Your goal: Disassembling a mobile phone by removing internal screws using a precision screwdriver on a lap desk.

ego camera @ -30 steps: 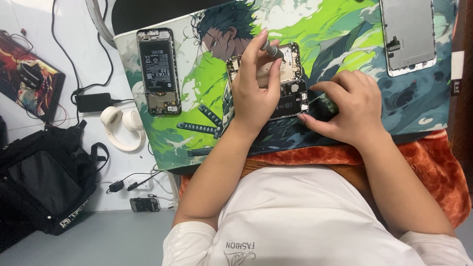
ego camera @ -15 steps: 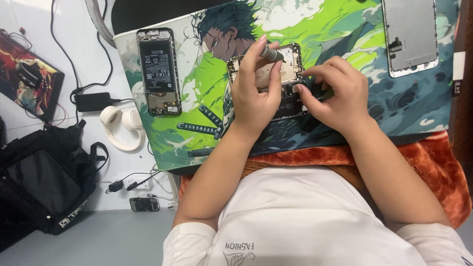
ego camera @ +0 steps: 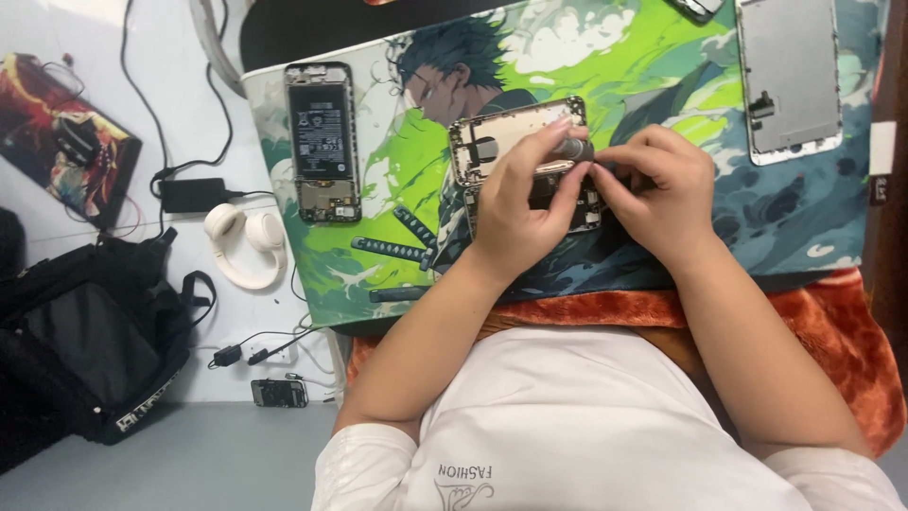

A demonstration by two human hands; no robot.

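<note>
An opened phone with a gold frame lies on the green illustrated desk mat, its insides exposed. My left hand rests over the phone's lower half and pinches a small grey screwdriver handle between thumb and fingers. My right hand sits just right of it, fingertips meeting the tool and the phone's edge at the middle. The tool's tip and much of the phone's lower board are hidden by my hands.
A second opened phone lies at the mat's left. A detached screen panel lies at the upper right. White headphones, a charger brick with cables, a black bag and a small phone sit to the left, beyond the mat's edge.
My right hand has moved up and left from the phone's lower right edge to meet my left hand at the screwdriver. The left hand stayed on the phone.
</note>
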